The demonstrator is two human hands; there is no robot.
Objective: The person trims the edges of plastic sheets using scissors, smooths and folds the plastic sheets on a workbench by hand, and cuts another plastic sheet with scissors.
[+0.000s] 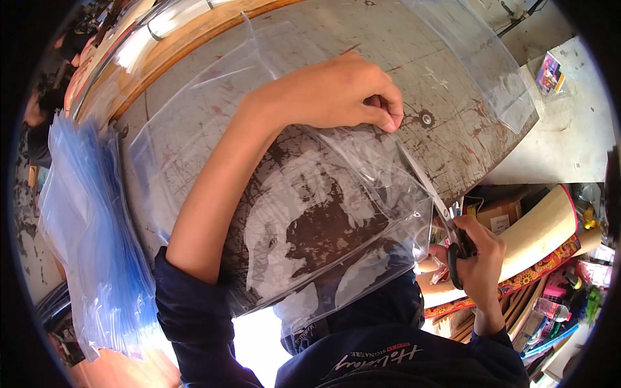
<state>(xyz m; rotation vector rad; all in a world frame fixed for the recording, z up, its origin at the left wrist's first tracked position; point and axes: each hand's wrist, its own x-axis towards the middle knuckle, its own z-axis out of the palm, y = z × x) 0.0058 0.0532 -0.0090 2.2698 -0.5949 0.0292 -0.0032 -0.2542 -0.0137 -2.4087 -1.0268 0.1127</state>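
My left hand point(352, 94) reaches across the worn table, its fingers pinched on the upper edge of a clear plastic sheet point(362, 158). That sheet hangs toward my body, creased and see-through, over the table's near edge. In my right hand point(480, 258) is a pair of scissors point(442, 210), with black handles around my fingers. The blades point up and left along the sheet's right side, toward my left fingertips. Whether the blades touch the plastic I cannot tell. Another clear plastic piece point(194, 129) lies flat beneath my left forearm.
A thick stack of bluish plastic sheets point(97, 239) drapes at the left. More clear plastic point(479, 64) lies at the table's point(427, 97) far right. Rolled material point(537, 236) and a plastic bottle point(552, 309) sit at lower right. Part of another person point(39, 113) shows at far left.
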